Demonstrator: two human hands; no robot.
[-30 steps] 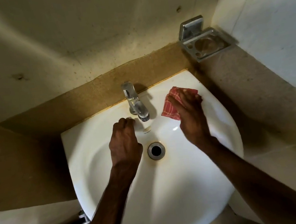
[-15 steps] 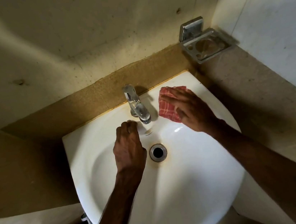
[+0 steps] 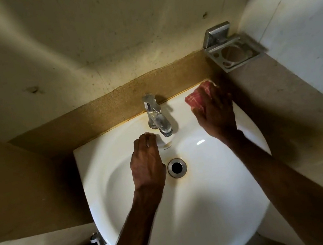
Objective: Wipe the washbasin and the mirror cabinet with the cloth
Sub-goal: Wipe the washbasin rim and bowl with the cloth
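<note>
Moved since half a second ago: cloth (image 3: 198, 97) and right hand (image 3: 215, 113), from just right of the tap (image 3: 156, 114) out to the back right corner of the washbasin (image 3: 209, 208). Left hand (image 3: 147, 163) unmoved over the same interval.

Cloth: red-checked, bunched, on the flat rim at that corner, far edge touching the brown ledge (image 3: 94, 114) behind. Pressed there under flat, spread fingers rather than pinched. Presumably held so to keep a broad patch of fabric on the rim and to work into the seam along the back edge.

Left hand: resting on the bowl's back slope just left of the spout, fingers loosely bent, holding nothing. Probably set there as a brace while leaning over the bowl, and kept off the strip under the cloth.

Drain (image 3: 177, 167): at the bowl's centre, ringed by a rust-coloured stain, apart from both hands. Yellowish line along the back edge left of the tap, not yet under the cloth.

Metal holder (image 3: 231, 51): on the wall beyond the back right corner, near the cloth but not touching. Valve (image 3: 96, 244): below the front left edge.

Step in hand, as judged: wiping the back rim. No mirror cabinet in view, so that part likely still to do.
</note>
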